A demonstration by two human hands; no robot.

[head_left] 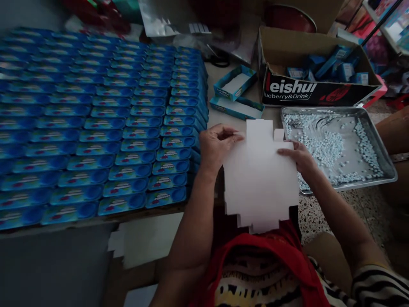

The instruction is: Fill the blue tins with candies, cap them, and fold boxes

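A flat, unfolded white box blank [260, 179] with cut tabs and flaps is held up in front of my body. My left hand [219, 143] pinches its upper left edge between thumb and fingers. At the upper right edge, my right hand [300, 157] grips the same blank, thumb on the front face and fingers behind. Past the blank lie two shallow blue folded box trays [236, 83] with white insides, the nearer one [238, 107] partly under the other. To the right, a metal tray [361, 185] holds many small pale blue pellets.
Rows of small blue packs [128, 123] cover the table on the left. A cardboard carton [287, 91] with blue boxes inside stands at the back right. Below the table edge are more white blanks [153, 238]. Another person's arm [394, 132] shows at the far right.
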